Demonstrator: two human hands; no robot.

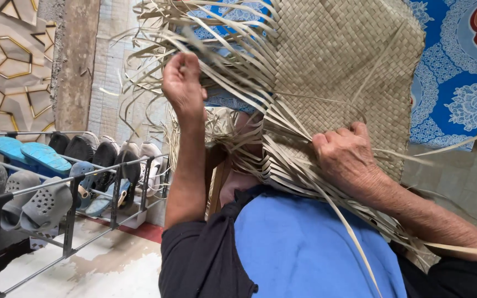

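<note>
A big woven palm-leaf mat [343, 60] hangs up in front of the person, over the blue cloth [315, 248] on their lap. It looks light and bendy, and its dry strips could crack if folded hard. The firm woven part looks like the best place to hold it. The right hand [344, 157] is curled, pressing the woven edge. The left hand [182, 83] is raised, pinching loose strips [216, 60]. A shoe rack [56, 182] stands to the left.
</note>
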